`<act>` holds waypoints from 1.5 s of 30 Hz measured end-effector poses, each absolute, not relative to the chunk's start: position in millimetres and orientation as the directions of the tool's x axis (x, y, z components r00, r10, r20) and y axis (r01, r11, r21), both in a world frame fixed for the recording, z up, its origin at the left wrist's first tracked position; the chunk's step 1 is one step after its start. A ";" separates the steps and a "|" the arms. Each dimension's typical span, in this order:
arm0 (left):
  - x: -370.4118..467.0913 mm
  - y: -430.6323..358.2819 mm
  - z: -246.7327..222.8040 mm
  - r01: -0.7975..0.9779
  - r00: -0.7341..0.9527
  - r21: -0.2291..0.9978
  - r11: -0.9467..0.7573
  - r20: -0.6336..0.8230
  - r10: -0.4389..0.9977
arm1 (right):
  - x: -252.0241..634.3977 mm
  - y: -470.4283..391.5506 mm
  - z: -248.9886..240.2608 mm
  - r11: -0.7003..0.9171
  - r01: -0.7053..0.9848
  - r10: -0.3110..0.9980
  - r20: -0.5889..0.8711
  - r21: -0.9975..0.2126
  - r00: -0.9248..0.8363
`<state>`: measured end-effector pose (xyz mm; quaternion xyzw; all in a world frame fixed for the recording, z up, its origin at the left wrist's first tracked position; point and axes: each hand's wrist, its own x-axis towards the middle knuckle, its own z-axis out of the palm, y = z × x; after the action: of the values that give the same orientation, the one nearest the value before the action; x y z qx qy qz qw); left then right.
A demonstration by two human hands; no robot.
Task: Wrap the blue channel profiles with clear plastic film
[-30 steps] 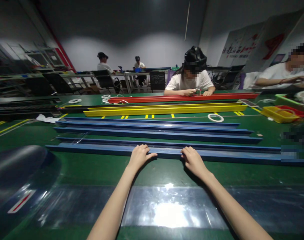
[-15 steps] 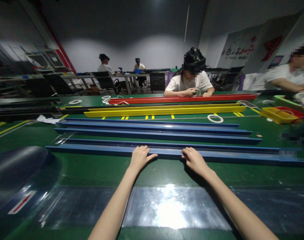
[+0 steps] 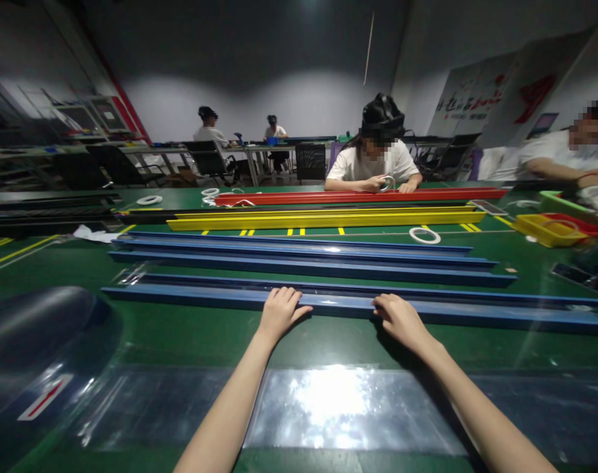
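A long blue channel strip (image 3: pixel 338 304) with raised edges lies across the green table in front of me. My left hand (image 3: pixel 281 310) is on its near edge, fingers hooked over into the channel and thumb pointing right along the side. Farther right, my right hand (image 3: pixel 400 315) holds the same edge with bent fingers; its fingertips are partly hidden. Clear film shows inside the channel, with a loose end (image 3: pixel 134 273) at the left. Closer to me, a wide clear plastic sheet (image 3: pixel 279 410) lies flat under my forearms.
A large roll of clear plastic (image 3: pixel 47 335) is at left. Beyond my strip lie more blue strips (image 3: pixel 308 263), yellow strips (image 3: pixel 323 219) and a red strip (image 3: pixel 358 196). A white tape ring (image 3: pixel 425 235) and a yellow tray (image 3: pixel 545 230) sit at right. A co-worker (image 3: pixel 377 164) faces me.
The near blue channel strip has slid a little to the right, and both my hands have shifted right with it. My right hand has moved farther, widening the gap between them.
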<state>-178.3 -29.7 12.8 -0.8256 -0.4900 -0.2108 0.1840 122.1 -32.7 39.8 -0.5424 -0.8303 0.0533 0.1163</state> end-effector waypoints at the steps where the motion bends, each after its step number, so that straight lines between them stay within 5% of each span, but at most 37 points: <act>1: -178.2 -30.0 13.0 0.890 0.424 -0.095 -0.446 0.533 0.732 | 128.5 -33.2 39.6 0.395 0.893 0.918 0.132 -0.216 -0.374; 19: -178.5 -31.4 14.4 0.919 0.377 -0.113 -0.378 0.536 0.756 | 194.6 -20.0 31.7 0.299 0.893 0.951 0.031 -0.337 -0.306; 45: -177.9 -28.8 12.4 0.941 0.287 -0.008 -0.338 0.548 0.786 | 196.7 -15.7 23.8 0.281 0.890 0.954 0.005 -0.359 -0.300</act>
<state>-177.9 -28.8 12.4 -0.7845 -0.5502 -0.2318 0.1677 196.7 -15.7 23.8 -0.5814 -0.7928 0.1459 0.1101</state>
